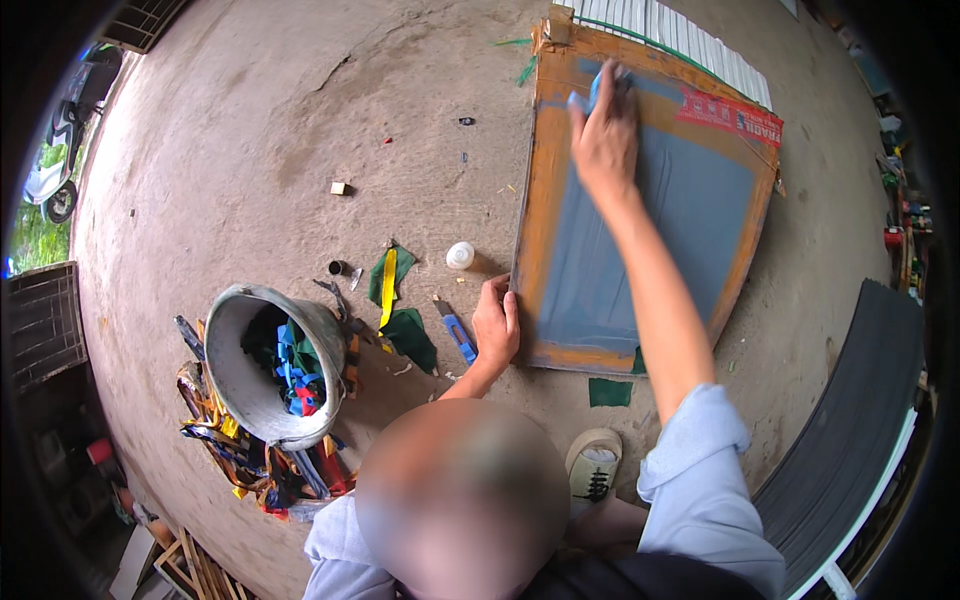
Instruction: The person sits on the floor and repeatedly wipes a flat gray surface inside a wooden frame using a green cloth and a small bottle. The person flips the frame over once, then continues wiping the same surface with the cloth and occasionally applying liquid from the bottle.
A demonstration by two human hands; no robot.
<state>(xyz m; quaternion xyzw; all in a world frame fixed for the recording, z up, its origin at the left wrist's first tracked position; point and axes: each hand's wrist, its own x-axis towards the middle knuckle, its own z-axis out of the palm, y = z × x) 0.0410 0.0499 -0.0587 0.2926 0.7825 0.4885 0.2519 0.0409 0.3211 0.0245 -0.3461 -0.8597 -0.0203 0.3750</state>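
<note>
A flat cardboard piece (pixel 700 220), brown-edged with a grey-blue coated middle, lies on the floor to my right. Red printed tape (pixel 725 112) crosses its far right corner. My right hand (pixel 607 150) reaches to the far end of the cardboard, closed on a small blue object (pixel 598 90) pressed to the surface; the fingers hide most of it, so its kind is unclear. At the near left edge, my left hand (pixel 496 325) grips the cardboard's side. Close by that hand lies a blue utility knife (pixel 460 335).
A grey bucket (pixel 222 350) holding coloured scraps stands at left, with more scraps (pixel 300 475) heaped around it. A white bottle (pixel 460 256) and green fabric pieces (pixel 410 338) are near my left hand. Dark corrugated sheets (pixel 850 390) lie right; white ribbed sheets (pixel 690 40) lie beyond the cardboard.
</note>
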